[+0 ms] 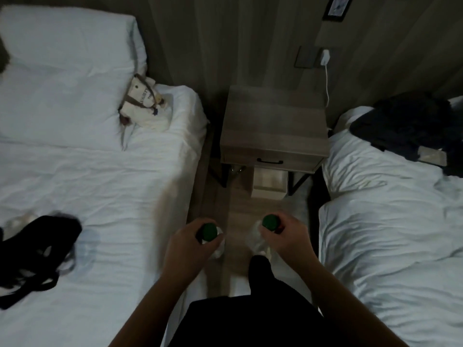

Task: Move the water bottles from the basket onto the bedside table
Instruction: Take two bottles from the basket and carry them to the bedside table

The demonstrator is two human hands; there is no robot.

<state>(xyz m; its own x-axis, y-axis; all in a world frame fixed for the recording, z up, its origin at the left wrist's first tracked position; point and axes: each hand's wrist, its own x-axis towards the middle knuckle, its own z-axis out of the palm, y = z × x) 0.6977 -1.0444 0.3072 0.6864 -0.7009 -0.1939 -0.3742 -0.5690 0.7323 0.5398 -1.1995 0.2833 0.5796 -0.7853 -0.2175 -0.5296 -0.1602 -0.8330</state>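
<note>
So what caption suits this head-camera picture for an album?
Left hand gripping one water bottle, right hand gripping a second bottle, between two white beds, facing the bedside table.

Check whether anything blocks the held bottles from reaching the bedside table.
Nothing visible does. The left hand holds one bottle, the right hand the other bottle; open floor leads to the bedside table.

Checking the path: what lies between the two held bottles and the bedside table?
Head view: bare floor, then a pale box under the table.
</note>
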